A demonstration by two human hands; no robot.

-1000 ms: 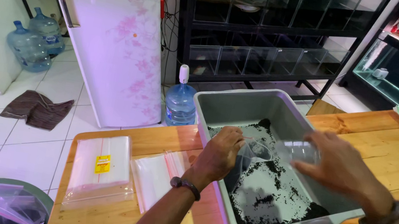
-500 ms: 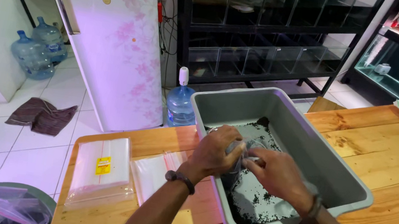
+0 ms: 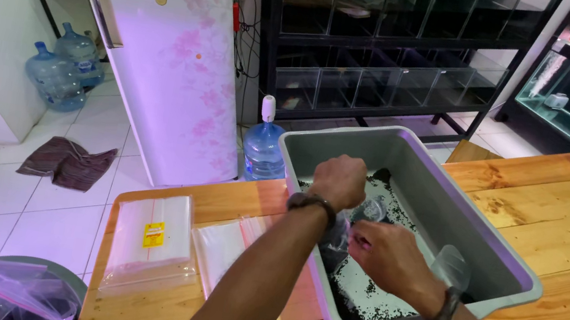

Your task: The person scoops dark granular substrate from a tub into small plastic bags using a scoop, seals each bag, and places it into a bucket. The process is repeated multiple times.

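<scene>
A: In the head view, where is the clear plastic bag (image 3: 359, 223) found relative to the hands?

B: It is held between them, over the grey tub (image 3: 495, 241), above the dark gravel (image 3: 363, 293) lying on the tub's floor. The left hand (image 3: 340, 181) is seen on the far side of the bag, the right hand (image 3: 385, 255) on the near side, so the bag is flanked front and back rather than side to side.

A: How are the hands set?

B: The left hand is closed into a fist, and the bag's upper edge appears to be pinched in it. The right hand is curled, with the fingers closed on the bag's lower part; how tightly cannot be told, since the film is transparent and crumpled.

A: And the long axis?

B: The bag is seen running roughly from the left fist down and toward the right hand, along the tub's length. Neither hand is nearer; both are in touch with it.

A: What else is noted?

B: A stack of flat plastic bags (image 3: 150, 238) is laid on the wooden table (image 3: 560, 221), well to the left of the tub.
</scene>
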